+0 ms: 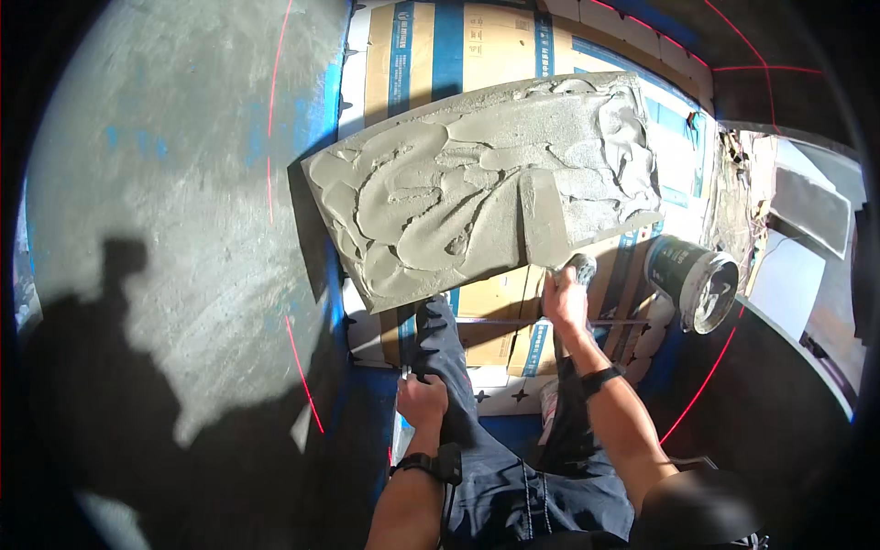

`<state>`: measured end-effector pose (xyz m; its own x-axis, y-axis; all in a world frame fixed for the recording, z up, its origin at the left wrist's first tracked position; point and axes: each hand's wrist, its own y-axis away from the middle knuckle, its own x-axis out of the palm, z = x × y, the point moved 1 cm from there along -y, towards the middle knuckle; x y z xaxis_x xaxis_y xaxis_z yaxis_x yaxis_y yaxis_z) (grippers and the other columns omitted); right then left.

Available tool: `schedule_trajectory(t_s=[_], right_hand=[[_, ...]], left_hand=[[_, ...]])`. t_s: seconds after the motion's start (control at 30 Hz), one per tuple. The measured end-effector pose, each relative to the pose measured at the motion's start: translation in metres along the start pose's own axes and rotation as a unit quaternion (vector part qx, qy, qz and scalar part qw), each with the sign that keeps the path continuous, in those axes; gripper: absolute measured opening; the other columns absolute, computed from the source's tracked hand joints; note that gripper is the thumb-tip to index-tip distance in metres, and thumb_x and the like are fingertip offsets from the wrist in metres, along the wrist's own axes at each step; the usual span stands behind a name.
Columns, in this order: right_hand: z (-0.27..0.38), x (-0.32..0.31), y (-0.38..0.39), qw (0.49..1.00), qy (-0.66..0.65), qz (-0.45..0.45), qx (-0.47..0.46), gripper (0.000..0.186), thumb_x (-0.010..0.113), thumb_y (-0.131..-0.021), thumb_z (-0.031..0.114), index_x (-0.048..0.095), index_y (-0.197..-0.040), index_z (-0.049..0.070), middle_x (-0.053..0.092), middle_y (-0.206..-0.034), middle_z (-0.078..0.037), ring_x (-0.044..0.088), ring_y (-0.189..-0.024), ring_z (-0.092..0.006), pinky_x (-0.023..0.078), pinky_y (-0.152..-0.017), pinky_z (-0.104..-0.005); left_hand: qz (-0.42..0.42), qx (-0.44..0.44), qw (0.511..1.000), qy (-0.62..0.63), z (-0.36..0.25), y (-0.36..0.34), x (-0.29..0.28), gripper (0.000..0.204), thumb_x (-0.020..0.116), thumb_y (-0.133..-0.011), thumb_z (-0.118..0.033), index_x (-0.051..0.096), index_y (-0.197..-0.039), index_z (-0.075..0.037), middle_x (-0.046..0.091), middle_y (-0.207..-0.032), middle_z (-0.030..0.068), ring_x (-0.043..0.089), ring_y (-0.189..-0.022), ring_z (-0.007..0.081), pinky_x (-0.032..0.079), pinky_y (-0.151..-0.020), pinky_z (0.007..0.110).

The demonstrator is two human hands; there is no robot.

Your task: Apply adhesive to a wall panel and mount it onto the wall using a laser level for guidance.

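A large rectangular slab (pixel 374 310) lies tilted across the middle, its upper face spread with wet grey mortar (pixel 412 183) in ridges and swirls. My right hand (pixel 565 301) is closed around the handle of a trowel (pixel 544 220). Its flat blade, coated in mortar, rests on the mortar near the slab's near right edge. Beside my left leg, my left hand (pixel 423 401) is held in a fist, away from the slab. A small pale end pokes out above that fist; the rest of what it holds is hidden.
Flattened cardboard (pixel 495 41) with blue stripes covers the floor under the slab. A dark bucket (pixel 676 270) with a mortar-smeared rim lies tipped at the right. White boards (pixel 790 275) stand beyond it. A grey wall (pixel 192 137) rises at the left, with my shadow and red laser lines across it.
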<state>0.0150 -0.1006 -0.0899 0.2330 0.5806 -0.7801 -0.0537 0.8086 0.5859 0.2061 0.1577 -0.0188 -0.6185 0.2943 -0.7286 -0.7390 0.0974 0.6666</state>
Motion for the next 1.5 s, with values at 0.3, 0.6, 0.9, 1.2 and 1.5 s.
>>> schedule_trajectory(t_s=[0.3,0.6,0.9,1.2,1.5], right_hand=[[0.089,0.051,0.046,0.969,-0.041,0.171,-0.173,0.042,0.055,-0.1,0.039,0.054,-0.108,-0.002,0.068,-0.083,-0.034,0.068,-0.079,-0.0516,0.055,-0.073,-0.0585],[0.072,-0.024,-0.013,0.984,0.046,0.056,-0.161,0.037,0.056,-0.101,0.037,0.052,-0.107,0.001,0.068,-0.085,-0.031,0.068,-0.078,-0.05,0.055,-0.069,-0.0564],[0.062,-0.018,-0.012,0.989,0.057,0.048,-0.127,0.036,0.056,-0.101,0.036,0.052,-0.102,0.0,0.068,-0.077,-0.031,0.069,-0.073,-0.049,0.055,-0.065,-0.0561],[0.049,0.011,-0.014,0.935,0.19,0.084,-0.287,0.033,0.052,-0.101,0.032,0.054,-0.117,0.004,0.069,-0.092,-0.027,0.072,-0.073,-0.0425,0.057,-0.061,-0.0526],[0.072,0.02,-0.048,0.995,-0.086,-0.047,-0.024,0.04,0.058,-0.103,0.036,0.057,-0.097,-0.003,0.067,-0.074,-0.031,0.07,-0.074,-0.048,0.056,-0.065,-0.0516]], left_hand=[[-0.01,0.017,1.0,-0.003,0.007,-0.004,0.003,0.036,0.06,-0.09,-0.031,0.07,-0.101,0.002,0.068,-0.107,0.0208,0.067,-0.1,0.0408,0.054,-0.089,0.051],[0.019,0.017,1.0,-0.004,0.0,-0.002,0.001,0.043,0.057,-0.09,-0.032,0.071,-0.11,0.003,0.067,-0.115,0.024,0.068,-0.103,0.0408,0.055,-0.089,0.051],[0.021,0.013,1.0,-0.004,-0.003,-0.002,0.006,0.041,0.058,-0.089,-0.032,0.071,-0.108,0.003,0.068,-0.112,0.0229,0.069,-0.101,0.0401,0.055,-0.088,0.05],[0.023,0.02,1.0,-0.005,-0.007,0.0,0.007,0.041,0.059,-0.09,-0.032,0.071,-0.107,0.003,0.068,-0.109,0.0229,0.069,-0.1,0.0404,0.055,-0.088,0.05],[0.022,0.003,1.0,-0.021,0.001,-0.003,0.008,0.041,0.06,-0.09,-0.032,0.07,-0.106,0.004,0.068,-0.11,0.024,0.068,-0.1,0.0406,0.055,-0.089,0.05]])
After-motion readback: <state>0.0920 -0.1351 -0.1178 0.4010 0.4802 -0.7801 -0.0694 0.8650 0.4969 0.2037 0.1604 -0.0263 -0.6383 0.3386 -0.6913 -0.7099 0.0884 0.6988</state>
